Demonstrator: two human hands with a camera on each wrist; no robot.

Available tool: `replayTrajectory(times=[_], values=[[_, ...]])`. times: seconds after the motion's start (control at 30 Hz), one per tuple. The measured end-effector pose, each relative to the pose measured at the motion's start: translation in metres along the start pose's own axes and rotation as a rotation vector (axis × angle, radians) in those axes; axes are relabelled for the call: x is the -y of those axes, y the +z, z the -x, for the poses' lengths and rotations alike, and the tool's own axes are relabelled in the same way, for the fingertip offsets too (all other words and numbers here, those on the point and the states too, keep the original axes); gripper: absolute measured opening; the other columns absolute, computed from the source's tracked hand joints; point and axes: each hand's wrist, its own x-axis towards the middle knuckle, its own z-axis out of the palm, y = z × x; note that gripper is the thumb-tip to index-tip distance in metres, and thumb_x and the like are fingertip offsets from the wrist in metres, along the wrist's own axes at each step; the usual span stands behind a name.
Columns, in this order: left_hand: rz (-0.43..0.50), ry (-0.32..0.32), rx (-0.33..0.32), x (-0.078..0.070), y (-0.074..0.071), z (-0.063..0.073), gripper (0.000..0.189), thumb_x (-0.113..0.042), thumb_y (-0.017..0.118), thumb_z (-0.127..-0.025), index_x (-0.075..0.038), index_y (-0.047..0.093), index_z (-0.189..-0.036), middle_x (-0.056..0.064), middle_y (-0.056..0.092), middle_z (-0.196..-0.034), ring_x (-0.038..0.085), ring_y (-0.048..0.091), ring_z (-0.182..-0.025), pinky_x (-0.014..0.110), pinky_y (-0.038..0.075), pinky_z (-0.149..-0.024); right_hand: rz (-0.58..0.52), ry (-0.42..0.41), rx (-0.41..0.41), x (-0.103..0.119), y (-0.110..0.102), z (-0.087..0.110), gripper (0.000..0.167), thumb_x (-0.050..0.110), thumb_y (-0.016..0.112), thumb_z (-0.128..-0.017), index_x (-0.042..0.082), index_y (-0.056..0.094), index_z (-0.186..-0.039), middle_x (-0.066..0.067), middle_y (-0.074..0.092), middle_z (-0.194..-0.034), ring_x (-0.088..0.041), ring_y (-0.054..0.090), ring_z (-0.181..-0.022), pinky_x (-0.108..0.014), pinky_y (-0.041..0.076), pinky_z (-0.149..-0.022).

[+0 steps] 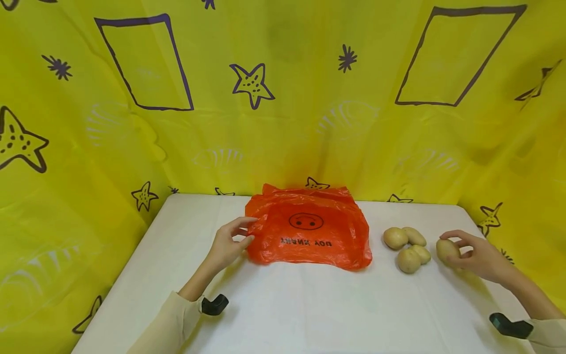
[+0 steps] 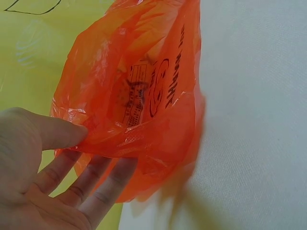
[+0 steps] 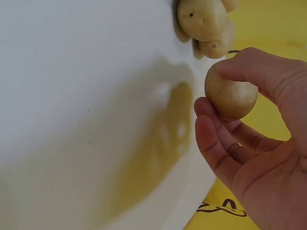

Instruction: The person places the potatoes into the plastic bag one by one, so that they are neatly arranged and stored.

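A red plastic bag point(image 1: 309, 231) with a printed face and lettering lies on the white table, its mouth spread wide. My left hand point(image 1: 230, 243) pinches the bag's left edge, thumb on the inside and fingers behind the film in the left wrist view. To the right, my right hand point(image 1: 479, 255) holds a potato point(image 3: 231, 93) between thumb and fingers, lifted above the tabletop, where its shadow falls. Several more potatoes point(image 1: 409, 260) rest in a small cluster between the bag and the right hand.
The white table point(image 1: 309, 309) meets a yellow curtain point(image 1: 283, 137) with starfish drawings at its back and sides. Dark wrist mounts point(image 1: 510, 325) sit on both forearms near the cuffs.
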Motion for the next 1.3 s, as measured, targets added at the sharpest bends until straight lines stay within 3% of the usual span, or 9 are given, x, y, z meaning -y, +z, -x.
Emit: replayTrajectory(times=[0.3,0.53,0.77,0.9,1.07,1.3], values=[[0.026,-0.020,-0.018,0.001,0.001,0.001,0.043,0.007,0.071,-0.090,-0.011,0.069,-0.128,0.012,0.068,-0.118,0.033,0.068,-0.100,0.030,0.062,-0.068,-0.037,-0.050,-0.008,0.013,-0.003,-0.001,0.047,0.000,0.079,-0.086,0.011,0.059,-0.127,-0.025,0.060,-0.111,-0.015,0.062,-0.062,-0.026,0.047,-0.052],[0.024,-0.042,-0.013,0.001,0.003,0.000,0.044,0.007,0.071,-0.090,-0.012,0.068,-0.129,0.012,0.068,-0.116,0.032,0.068,-0.100,0.030,0.062,-0.066,0.039,-0.110,-0.032,0.026,-0.006,-0.007,0.049,0.000,0.082,-0.082,0.011,0.060,-0.124,-0.025,0.064,-0.112,-0.003,0.064,-0.072,-0.025,0.052,-0.059],[0.028,-0.045,-0.014,-0.001,0.004,0.000,0.043,0.007,0.071,-0.090,-0.012,0.068,-0.129,0.011,0.069,-0.115,0.033,0.068,-0.099,0.031,0.062,-0.067,0.071,-0.162,-0.071,0.035,-0.010,-0.010,0.050,0.000,0.085,-0.079,0.011,0.063,-0.122,0.008,0.060,-0.113,0.001,0.063,-0.077,-0.024,0.055,-0.061],[0.023,-0.045,-0.014,-0.001,0.005,-0.001,0.043,0.007,0.071,-0.090,-0.012,0.068,-0.129,0.011,0.069,-0.116,0.032,0.068,-0.100,0.030,0.062,-0.068,0.074,-0.187,-0.083,0.040,-0.009,-0.011,0.050,-0.001,0.085,-0.079,0.010,0.063,-0.122,0.016,0.056,-0.116,0.001,0.063,-0.078,-0.023,0.055,-0.063],[0.026,-0.058,-0.006,-0.002,0.006,0.000,0.043,0.005,0.072,-0.091,-0.013,0.068,-0.130,0.011,0.068,-0.116,0.031,0.067,-0.100,0.030,0.062,-0.067,0.080,-0.201,-0.089,0.046,-0.008,-0.011,0.049,0.000,0.085,-0.079,0.010,0.064,-0.122,0.013,0.058,-0.115,0.002,0.063,-0.079,-0.023,0.055,-0.063],[0.023,-0.058,-0.006,-0.002,0.007,-0.001,0.043,0.006,0.071,-0.091,-0.013,0.068,-0.129,0.011,0.069,-0.115,0.032,0.067,-0.099,0.031,0.062,-0.066,0.071,-0.203,-0.073,0.057,-0.006,-0.013,0.048,0.000,0.085,-0.080,0.010,0.063,-0.122,-0.012,0.064,-0.115,-0.001,0.064,-0.075,-0.023,0.057,-0.061]])
